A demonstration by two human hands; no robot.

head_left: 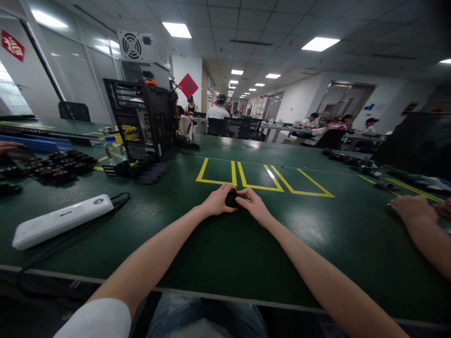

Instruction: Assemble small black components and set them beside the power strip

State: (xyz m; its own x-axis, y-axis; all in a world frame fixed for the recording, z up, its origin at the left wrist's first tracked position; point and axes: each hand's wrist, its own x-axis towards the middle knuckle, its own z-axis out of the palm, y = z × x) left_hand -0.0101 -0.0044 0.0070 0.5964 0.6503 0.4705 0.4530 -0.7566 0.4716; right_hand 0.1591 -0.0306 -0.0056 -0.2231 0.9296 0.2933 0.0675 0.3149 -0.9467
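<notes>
Grasping the black part [231, 198] between thumb and fingers of the left hand [217, 201]. Pinching the part's three o'clock edge in fingertips of the right hand [254, 205].

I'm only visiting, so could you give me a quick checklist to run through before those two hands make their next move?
1. Small black part held: ok, between the fingers of the left hand and right hand.
2. Part's finer details: cannot tell, too small and dark.
3. White device away from both hands: ok, off to the left.
4. Co-worker's hand apart from the right hand: ok.
5. Clear bottle upright with its blue cap on: ok.
</notes>
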